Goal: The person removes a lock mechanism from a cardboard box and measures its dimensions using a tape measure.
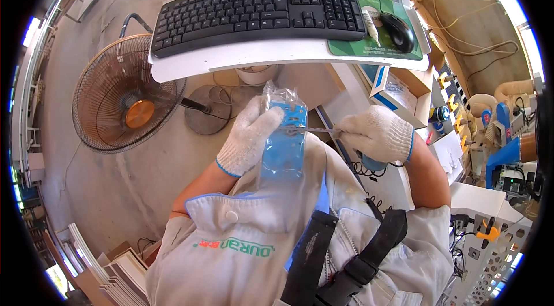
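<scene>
My left hand (248, 135), in a white knitted glove, grips a clear plastic bag (283, 174) with a flat blue part (285, 147) inside. The thumb presses on the part's upper end, where small holes and metal bits show. From the fingers of my gloved right hand (375, 134), closed in a pinch, a thin metal rod or blade (316, 130) runs left to the middle of the blue part. Its exact kind cannot be made out. Just under the right hand shows a rounded grey-blue object (373, 163); whether the hand holds it is unclear.
Ahead, a white shelf (231, 62) carries a black keyboard (259, 14), a green mat (346, 47), a white tube (371, 28) and a black mouse (398, 32). A caged fan (124, 95) stands at left. Cardboard boxes (401, 92) and a coiled cable (369, 174) lie at right.
</scene>
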Demonstrator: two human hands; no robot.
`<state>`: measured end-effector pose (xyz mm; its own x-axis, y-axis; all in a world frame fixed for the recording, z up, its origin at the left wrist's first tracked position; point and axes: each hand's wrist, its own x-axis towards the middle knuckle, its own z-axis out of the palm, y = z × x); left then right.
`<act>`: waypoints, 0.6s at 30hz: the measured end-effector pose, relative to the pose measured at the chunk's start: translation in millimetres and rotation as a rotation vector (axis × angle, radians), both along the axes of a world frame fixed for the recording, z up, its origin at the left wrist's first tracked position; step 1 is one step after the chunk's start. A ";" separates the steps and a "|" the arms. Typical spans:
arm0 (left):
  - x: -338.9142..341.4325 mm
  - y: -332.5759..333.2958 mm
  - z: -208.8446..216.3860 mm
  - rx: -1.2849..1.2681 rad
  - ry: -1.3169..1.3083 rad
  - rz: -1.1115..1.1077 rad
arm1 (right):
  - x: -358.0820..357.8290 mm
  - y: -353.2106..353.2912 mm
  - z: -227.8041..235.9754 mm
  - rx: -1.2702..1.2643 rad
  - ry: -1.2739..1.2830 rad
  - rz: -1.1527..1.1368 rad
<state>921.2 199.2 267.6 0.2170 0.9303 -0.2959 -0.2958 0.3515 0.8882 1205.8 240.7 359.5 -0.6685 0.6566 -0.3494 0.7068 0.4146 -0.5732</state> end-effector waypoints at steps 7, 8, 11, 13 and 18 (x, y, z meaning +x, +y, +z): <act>-1.6 -1.6 -5.2 0.006 -0.030 -0.012 | -0.4 -1.6 -7.6 -0.040 0.014 -0.014; -1.7 -2.2 -5.6 0.006 -0.031 -0.012 | -1.1 -2.1 -7.3 -0.058 0.021 -0.019; -2.3 -2.3 -5.7 0.022 -0.026 0.003 | -3.6 -1.6 -6.0 -0.056 0.035 -0.011; -2.2 -0.1 -4.0 -0.034 0.013 -0.033 | 6.2 -4.0 -29.1 0.062 0.120 0.129; 2.4 6.9 -8.7 0.061 -0.167 -0.034 | 11.8 -1.0 -30.0 0.129 0.055 0.177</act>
<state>923.7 206.0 258.9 0.2904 0.9366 -0.1962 -0.4298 0.3109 0.8477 1217.6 239.6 329.5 -0.7930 0.5642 -0.2299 0.5856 0.6019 -0.5430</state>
